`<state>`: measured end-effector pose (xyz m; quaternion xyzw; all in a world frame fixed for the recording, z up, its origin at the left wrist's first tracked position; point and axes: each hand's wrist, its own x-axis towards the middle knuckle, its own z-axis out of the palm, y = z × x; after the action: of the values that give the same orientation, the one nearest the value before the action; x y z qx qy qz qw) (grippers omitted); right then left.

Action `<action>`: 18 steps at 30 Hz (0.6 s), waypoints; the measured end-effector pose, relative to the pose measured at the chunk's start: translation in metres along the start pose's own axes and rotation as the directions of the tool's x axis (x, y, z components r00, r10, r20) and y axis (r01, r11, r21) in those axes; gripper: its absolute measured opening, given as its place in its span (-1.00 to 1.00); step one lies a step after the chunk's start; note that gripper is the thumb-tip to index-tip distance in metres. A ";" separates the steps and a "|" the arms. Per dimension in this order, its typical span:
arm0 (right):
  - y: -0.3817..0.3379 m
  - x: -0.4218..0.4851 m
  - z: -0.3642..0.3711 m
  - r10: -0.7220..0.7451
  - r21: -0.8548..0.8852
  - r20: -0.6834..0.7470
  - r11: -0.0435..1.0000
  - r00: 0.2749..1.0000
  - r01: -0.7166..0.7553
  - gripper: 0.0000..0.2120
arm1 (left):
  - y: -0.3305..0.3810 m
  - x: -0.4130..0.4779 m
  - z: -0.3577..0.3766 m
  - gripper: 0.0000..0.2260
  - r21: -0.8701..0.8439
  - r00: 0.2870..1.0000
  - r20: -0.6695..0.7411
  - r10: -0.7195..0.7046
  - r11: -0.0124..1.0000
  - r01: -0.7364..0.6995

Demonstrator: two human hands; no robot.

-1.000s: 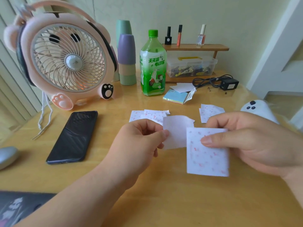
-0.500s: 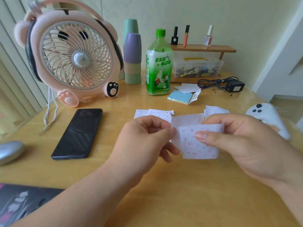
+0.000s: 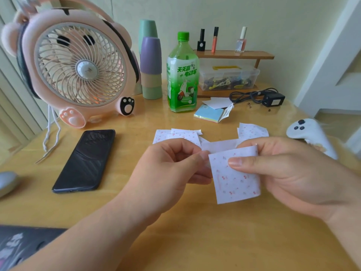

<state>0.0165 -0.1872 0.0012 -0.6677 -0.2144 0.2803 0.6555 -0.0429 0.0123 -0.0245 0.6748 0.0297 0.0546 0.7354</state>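
Pinching the cherry-print paper (image 3: pixel 236 184) — left hand (image 3: pixel 172 169) at its edge, right hand (image 3: pixel 289 173) thumb on top.

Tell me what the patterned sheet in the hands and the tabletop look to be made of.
Patterned sheet: probably thin matte paper; it curls softly at the top, printed with small red marks. Tabletop: wood or wood-look laminate, glossy finish; grain lines show and light glares off it near the bottle.

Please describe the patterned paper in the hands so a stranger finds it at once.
From the big pink plastic fan, go right past the green plastic bottle, then nearer. This white, red-dotted paper square alone is held, not lying flat.
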 end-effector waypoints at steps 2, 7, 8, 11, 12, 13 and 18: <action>0.000 0.000 -0.002 -0.003 0.018 0.045 1.000 0.999 0.002 -0.76 | 0.001 0.000 -0.001 -0.88 -0.006 1.000 0.020 0.020 1.000 -0.020; -0.004 0.000 -0.005 -0.008 0.050 0.115 0.999 0.993 0.003 -0.79 | 0.004 0.000 -0.004 -0.81 -0.020 0.995 0.053 0.085 0.996 -0.084; -0.005 -0.001 -0.004 -0.016 0.054 0.124 0.999 0.992 0.009 -0.79 | 0.004 0.000 -0.003 -0.82 -0.029 0.994 0.059 0.093 0.995 -0.091; -0.006 -0.002 -0.002 -0.023 0.094 0.125 0.996 0.992 0.011 -0.79 | 0.004 -0.001 -0.002 -0.83 -0.060 0.992 0.056 0.113 0.992 -0.110; -0.008 -0.003 -0.001 -0.026 0.107 0.128 0.994 0.991 0.012 -0.80 | 0.005 -0.001 -0.001 -0.81 -0.062 0.992 0.052 0.116 0.992 -0.113; -0.007 -0.002 -0.002 -0.030 0.112 0.119 0.994 0.992 0.017 -0.80 | 0.005 -0.001 -0.002 -0.79 -0.058 0.992 0.049 0.118 0.992 -0.116; -0.004 0.000 -0.005 0.004 0.132 0.016 0.991 1.000 -0.006 -0.48 | 0.006 -0.004 0.000 -0.78 -0.034 0.990 0.062 0.129 0.991 -0.127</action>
<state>0.0200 -0.1904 0.0051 -0.6213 -0.1985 0.3007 0.6958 -0.0470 0.0121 -0.0190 0.6656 -0.0379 0.0806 0.7410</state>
